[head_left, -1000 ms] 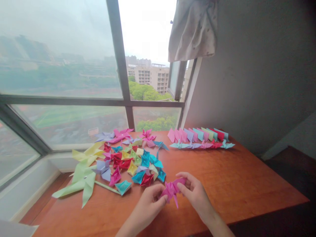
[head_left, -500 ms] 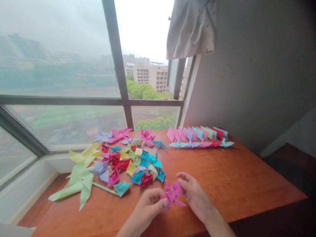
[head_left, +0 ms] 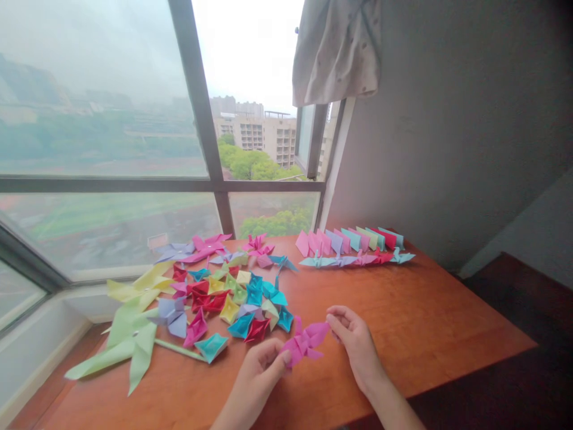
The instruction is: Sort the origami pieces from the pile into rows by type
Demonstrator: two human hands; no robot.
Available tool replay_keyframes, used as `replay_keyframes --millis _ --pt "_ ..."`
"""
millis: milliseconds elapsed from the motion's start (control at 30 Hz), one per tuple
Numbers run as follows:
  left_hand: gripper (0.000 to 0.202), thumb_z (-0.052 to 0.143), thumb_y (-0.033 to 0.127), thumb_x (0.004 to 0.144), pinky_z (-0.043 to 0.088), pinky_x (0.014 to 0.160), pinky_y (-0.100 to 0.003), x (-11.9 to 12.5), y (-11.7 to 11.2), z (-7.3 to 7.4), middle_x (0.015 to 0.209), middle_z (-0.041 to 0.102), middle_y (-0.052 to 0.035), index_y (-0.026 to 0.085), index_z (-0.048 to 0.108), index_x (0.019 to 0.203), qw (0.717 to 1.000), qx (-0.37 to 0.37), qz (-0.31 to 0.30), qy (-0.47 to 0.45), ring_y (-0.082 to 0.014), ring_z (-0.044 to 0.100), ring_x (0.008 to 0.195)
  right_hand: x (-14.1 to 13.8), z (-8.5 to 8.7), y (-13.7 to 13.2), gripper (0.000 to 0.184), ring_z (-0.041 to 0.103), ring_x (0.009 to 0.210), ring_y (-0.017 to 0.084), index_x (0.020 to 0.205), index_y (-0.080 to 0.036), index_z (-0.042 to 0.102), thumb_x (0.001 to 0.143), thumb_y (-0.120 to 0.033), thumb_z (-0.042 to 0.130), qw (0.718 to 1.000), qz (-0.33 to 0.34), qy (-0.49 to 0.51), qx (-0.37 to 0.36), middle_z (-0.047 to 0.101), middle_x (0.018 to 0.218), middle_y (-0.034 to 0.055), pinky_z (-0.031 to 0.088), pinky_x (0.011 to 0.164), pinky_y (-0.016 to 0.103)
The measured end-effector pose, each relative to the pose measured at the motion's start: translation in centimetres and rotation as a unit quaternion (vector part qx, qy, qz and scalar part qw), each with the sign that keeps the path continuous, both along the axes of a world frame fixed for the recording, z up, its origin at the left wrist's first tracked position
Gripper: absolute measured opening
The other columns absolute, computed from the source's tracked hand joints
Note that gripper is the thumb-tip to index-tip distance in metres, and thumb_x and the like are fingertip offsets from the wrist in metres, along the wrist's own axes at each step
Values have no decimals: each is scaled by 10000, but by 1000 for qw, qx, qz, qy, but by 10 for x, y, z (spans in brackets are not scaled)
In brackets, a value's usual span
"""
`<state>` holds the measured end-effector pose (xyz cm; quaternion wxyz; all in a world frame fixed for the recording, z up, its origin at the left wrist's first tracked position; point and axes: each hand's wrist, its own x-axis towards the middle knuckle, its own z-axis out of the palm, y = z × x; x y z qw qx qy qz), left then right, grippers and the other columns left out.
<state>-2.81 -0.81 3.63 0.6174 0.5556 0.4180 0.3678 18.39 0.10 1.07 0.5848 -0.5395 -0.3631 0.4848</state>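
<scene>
Both my hands hold one pink origami figure (head_left: pixel 305 343) just above the near part of a wooden table (head_left: pixel 425 322). My left hand (head_left: pixel 259 373) pinches its lower left end with thumb and fingers closed. My right hand (head_left: pixel 353 340) pinches its upper right tip. The folded paper has pointed flaps and is stretched between the two hands.
A heap of coloured folded paper pieces (head_left: pixel 233 298) lies left of the hands. Large green and yellow paper pinwheels (head_left: pixel 129 334) lie at the table's left. A row of folded cranes (head_left: pixel 353 248) lines the far right. A window (head_left: pixel 134 119) and a grey wall (head_left: pixel 447 119) bound the table.
The pink figure has been turned and pulled out between the hands, which have moved slightly apart. The view has shifted a little to the right.
</scene>
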Motion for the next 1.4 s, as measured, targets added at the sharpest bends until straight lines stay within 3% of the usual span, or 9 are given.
replay_keyframes --millis 133,267,367,467,733,867,1033,1167,1400 --pt "493 659 635 753 312 531 -220 0 1 -4 594 532 15 165 577 629 1000 -4 15 4 -115 413 562 1 -7 -3 365 616 737 187 891 -171 676 743 -502 718 995 -32 -87 32 680 825 59 500 654 272" --pt "499 663 651 740 311 510 -212 -1 2 -7 600 556 9 163 590 665 999 -19 39 0 -116 439 554 -2 -5 -15 373 627 771 202 931 -182 671 819 -534 624 984 -66 -159 50 681 851 69 511 688 281" --pt "484 656 635 757 319 512 -210 -1 2 -11 608 555 12 160 595 685 999 -17 48 -2 -117 454 560 -8 1 -27 285 624 761 189 919 -199 670 880 -464 572 968 22 -230 97 673 829 53 494 684 260" --pt "461 637 609 790 331 528 -213 0 1 -15 626 551 10 161 592 687 999 3 37 4 -124 467 583 -17 7 -35 173 604 701 164 896 -214 671 885 -365 588 933 112 -311 142 658 779 27 460 651 243" --pt "397 604 521 850 358 592 -230 3 -5 -9 645 515 12 161 591 682 998 47 13 30 -139 452 633 -21 3 -29 160 588 660 157 832 -227 654 917 -282 530 872 117 -444 171 643 728 13 409 634 247" --pt "396 561 507 875 361 611 -242 3 -6 -10 657 535 -1 160 589 685 996 55 4 67 -157 484 660 5 0 -7 222 577 614 156 785 -221 628 932 -324 498 846 30 -513 141 642 701 17 385 616 255" --pt "404 504 506 898 363 618 -254 4 -7 -13 664 526 -6 162 571 695 991 77 -8 107 -172 496 678 50 -2 40 262 606 666 167 752 -215 619 926 -359 485 759 -92 -641 69 681 751 37 327 596 255" --pt "393 482 484 915 372 633 -260 5 -9 -15 684 537 -12 161 567 708 989 89 -10 118 -178 513 695 65 -1 71 233 610 681 146 809 -211 648 926 -341 494 714 -97 -693 -18 702 814 34 272 563 254" --pt "377 477 462 926 363 625 -257 5 -12 -14 691 543 -12 160 578 723 986 101 -19 135 -174 511 691 60 1 97 245 616 703 148 907 -231 664 949 -365 464 691 -77 -712 -94 705 889 42 274 561 250"
